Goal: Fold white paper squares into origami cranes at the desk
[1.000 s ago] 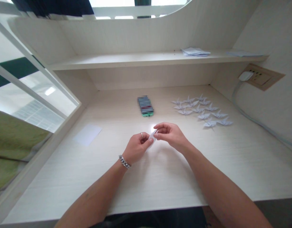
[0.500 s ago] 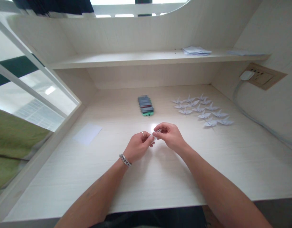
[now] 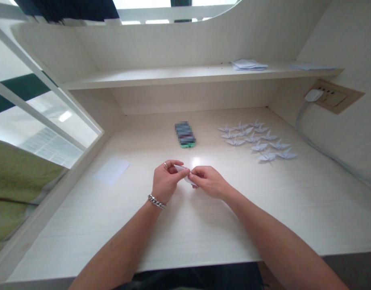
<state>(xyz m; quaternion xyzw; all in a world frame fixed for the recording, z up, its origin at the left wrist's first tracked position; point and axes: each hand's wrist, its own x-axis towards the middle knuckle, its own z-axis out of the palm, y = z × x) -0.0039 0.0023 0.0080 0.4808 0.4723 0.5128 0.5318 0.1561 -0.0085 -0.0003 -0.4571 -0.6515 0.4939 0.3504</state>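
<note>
Pinching folded paper (image 3: 190, 181), cranes (image 3: 252, 138) right, phone (image 3: 185, 135) beyond

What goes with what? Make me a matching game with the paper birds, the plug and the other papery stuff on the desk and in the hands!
Things:
1. folded paper
2. paper birds
3. plain sheet
4. white plug

Places:
A. grouped on the right side of the desk
B. in the wall socket
C. held by the left hand and right hand
D. lying on the desk's left side

Pairs: 1-C, 2-A, 3-D, 4-B
</note>
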